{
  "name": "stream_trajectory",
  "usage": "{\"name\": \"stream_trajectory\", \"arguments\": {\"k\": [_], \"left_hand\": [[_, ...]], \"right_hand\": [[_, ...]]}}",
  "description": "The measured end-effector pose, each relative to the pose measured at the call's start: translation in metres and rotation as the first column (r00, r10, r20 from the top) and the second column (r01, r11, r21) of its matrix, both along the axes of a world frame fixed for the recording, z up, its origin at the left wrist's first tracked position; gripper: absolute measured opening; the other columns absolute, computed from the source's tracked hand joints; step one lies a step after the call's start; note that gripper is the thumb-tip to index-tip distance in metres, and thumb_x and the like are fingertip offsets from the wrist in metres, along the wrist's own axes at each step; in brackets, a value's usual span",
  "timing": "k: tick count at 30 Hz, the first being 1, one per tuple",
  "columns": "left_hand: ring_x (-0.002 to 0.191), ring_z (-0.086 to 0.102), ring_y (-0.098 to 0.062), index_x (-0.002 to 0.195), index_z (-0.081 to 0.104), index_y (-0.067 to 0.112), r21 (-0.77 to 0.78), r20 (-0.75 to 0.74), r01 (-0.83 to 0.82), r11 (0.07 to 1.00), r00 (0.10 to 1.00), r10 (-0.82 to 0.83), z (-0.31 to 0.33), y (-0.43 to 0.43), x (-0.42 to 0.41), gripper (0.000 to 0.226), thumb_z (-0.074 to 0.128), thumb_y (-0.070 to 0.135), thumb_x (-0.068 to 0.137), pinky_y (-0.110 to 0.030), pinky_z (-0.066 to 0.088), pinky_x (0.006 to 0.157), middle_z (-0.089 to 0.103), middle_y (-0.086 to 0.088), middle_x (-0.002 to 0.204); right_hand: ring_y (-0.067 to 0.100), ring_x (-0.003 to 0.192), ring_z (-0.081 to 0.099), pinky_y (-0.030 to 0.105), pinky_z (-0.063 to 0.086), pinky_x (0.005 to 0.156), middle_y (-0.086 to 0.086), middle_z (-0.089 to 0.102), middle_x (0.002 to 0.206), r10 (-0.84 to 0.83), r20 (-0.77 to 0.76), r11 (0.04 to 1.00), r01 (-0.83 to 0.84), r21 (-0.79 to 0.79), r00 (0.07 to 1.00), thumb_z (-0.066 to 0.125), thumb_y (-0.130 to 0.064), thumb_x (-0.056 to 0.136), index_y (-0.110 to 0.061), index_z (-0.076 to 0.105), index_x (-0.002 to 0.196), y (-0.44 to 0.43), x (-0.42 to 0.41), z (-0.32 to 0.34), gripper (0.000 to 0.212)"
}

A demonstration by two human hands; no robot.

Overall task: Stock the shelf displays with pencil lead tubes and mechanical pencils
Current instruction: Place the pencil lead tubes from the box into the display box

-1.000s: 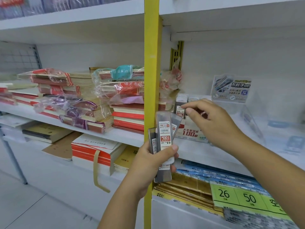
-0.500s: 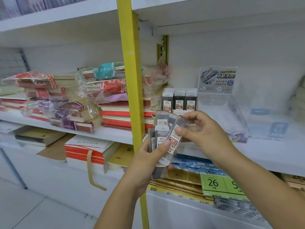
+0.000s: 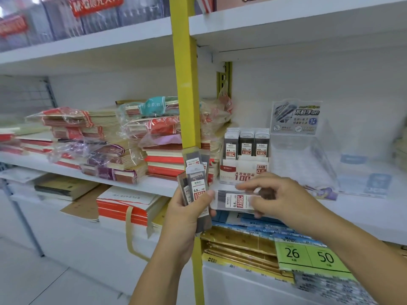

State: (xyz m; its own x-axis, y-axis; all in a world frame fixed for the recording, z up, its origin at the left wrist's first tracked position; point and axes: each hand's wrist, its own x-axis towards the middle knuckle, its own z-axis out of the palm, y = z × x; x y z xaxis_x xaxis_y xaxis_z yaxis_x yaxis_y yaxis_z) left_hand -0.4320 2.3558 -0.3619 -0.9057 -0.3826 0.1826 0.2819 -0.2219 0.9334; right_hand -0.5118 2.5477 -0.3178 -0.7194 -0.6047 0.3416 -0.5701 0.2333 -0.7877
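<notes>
Left hand (image 3: 185, 221) grips a fanned bundle (image 3: 196, 186) of lead tubes, upright. The thumb lies across the front label and the fingers curl behind. Labels read 0.5 HB.

Right hand (image 3: 284, 199) pinches a single tube (image 3: 233, 200) lying roughly horizontal, fingers on top and thumb underneath. The tube's left end is at the bundle's right edge. Touching or just beside, cannot tell.

Both hands are in front of the shelf (image 3: 363, 208) edge, with the bundle overlapping the yellow post (image 3: 185, 84).

Box (image 3: 242, 173) stands on the shelf behind the hands, just right of the post. It holds three rows (image 3: 246, 147) of tubes, upright, labels forward. The right hand hides its lower right corner.

Clear bin (image 3: 308, 164) is right beside the box, with a printed card (image 3: 295, 117) at its back. Contents too faint to tell.

Notebooks (image 3: 132, 150) are stacked left of the post, some in plastic wrap.

Green tags (image 3: 308, 258) reading 26 and 50 lie on the lower level, under the right forearm.
</notes>
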Motion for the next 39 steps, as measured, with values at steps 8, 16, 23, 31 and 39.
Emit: {"name": "stream_trajectory", "arguments": {"k": [8, 16, 23, 31, 39], "left_hand": [[0.086, 0.075, -0.018, 0.099, 0.071, 0.044, 0.019, -0.042, -0.052, 0.998, 0.998, 0.053, 0.008, -0.001, 0.003, 0.035, 0.079, 0.047, 0.065, -0.039, 0.059, 0.075, 0.077, 0.0, 0.101], [0.068, 0.069, -0.013, 0.095, 0.071, 0.047, 0.044, -0.09, -0.073, 0.996, 0.993, 0.077, 0.011, -0.008, 0.004, 0.029, 0.078, 0.044, 0.067, -0.026, 0.057, 0.059, 0.077, 0.0, 0.094], [0.066, 0.068, -0.01, 0.095, 0.071, 0.048, 0.036, -0.105, -0.041, 0.999, 0.993, 0.045, 0.008, -0.01, 0.002, 0.032, 0.079, 0.047, 0.064, -0.021, 0.053, 0.056, 0.076, 0.003, 0.09], [0.068, 0.067, -0.007, 0.095, 0.067, 0.054, -0.043, -0.062, 0.019, 0.999, 0.998, -0.021, 0.007, -0.013, 0.003, 0.029, 0.073, 0.053, 0.067, -0.023, 0.053, 0.06, 0.077, 0.006, 0.096], [0.069, 0.061, -0.011, 0.098, 0.07, 0.047, -0.02, -0.006, 0.145, 0.989, 0.989, -0.145, 0.004, -0.009, 0.005, 0.024, 0.075, 0.046, 0.074, -0.022, 0.048, 0.053, 0.075, 0.0, 0.095]], "right_hand": [[0.003, 0.08, 0.062, 0.031, 0.056, 0.077, -0.015, 0.067, 0.09, 0.063, -0.054, 0.99, -0.056, 0.127, 0.997, 0.07, -0.012, 0.085, -0.062, 0.05, 0.118, -0.018, 0.012, 0.001, 0.063], [0.0, 0.08, 0.064, 0.027, 0.059, 0.065, -0.011, 0.062, 0.095, -0.223, -0.396, 0.964, 0.141, -0.227, 0.89, 0.067, -0.005, 0.087, -0.06, 0.033, 0.114, -0.037, -0.023, 0.056, 0.07], [0.016, 0.066, 0.064, 0.046, 0.056, 0.063, -0.004, 0.061, 0.089, -0.314, -0.605, 0.932, 0.359, -0.049, 0.732, 0.069, -0.013, 0.086, -0.041, 0.033, 0.117, -0.06, -0.063, 0.063, 0.055], [0.013, 0.079, 0.06, 0.035, 0.051, 0.068, -0.015, 0.052, 0.087, -0.276, -0.626, 0.896, 0.431, 0.107, 0.729, 0.07, -0.021, 0.085, -0.038, 0.043, 0.118, -0.066, -0.086, 0.051, 0.046], [0.005, 0.087, 0.051, 0.019, 0.041, 0.073, -0.007, 0.045, 0.107, -0.341, -0.588, 0.901, 0.434, 0.019, 0.733, 0.055, -0.023, 0.096, -0.03, 0.05, 0.135, -0.051, -0.058, 0.038, 0.041]]}}
